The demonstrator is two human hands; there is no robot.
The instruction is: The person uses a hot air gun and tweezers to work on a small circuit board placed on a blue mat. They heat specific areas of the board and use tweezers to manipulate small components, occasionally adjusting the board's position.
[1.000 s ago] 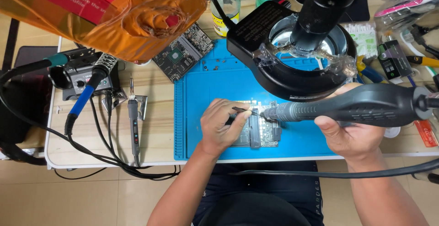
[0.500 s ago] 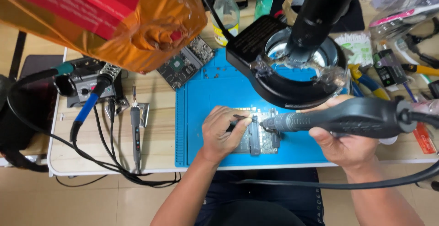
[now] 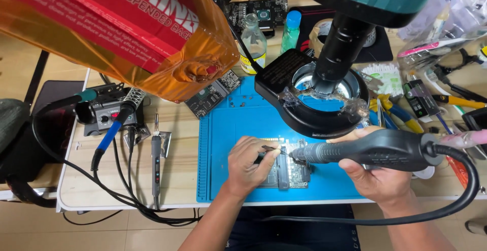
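Left hand [image 3: 249, 163] pinches thin metal tweezers [image 3: 271, 149], fingers curled, palm resting on the board [image 3: 291, 172]. Tweezer tips sit just beside the nozzle of the hot-air handle [image 3: 375, 150].

Right hand [image 3: 378, 180] wraps the handle from below, closed grip. Handle is matte dark grey plastic, long and tapered, ribbed metal nozzle at the front, thick black hose off the rear looping down past the table edge.

Board: small rectangular PCB, grey-silver, dense with small parts and a dark square section under the left hand. It lies flat on the blue mat [image 3: 223, 144], near the front edge, below the ring light [image 3: 284, 101]. Nozzle tip is at the board's upper middle; cannot tell if it touches.

Mat is smooth blue silicone with moulded ridges down its left side, on a pale wood-grain table [image 3: 177, 164].

Ring light is a glossy black round housing around the microscope barrel [image 3: 340, 48], black cylinder with teal top.

Left of the mat: slim grey soldering iron [image 3: 156, 157] lying lengthwise, blue-handled iron [image 3: 109, 137] in a coiled stand. An orange translucent bag [image 3: 127, 38] hangs above.
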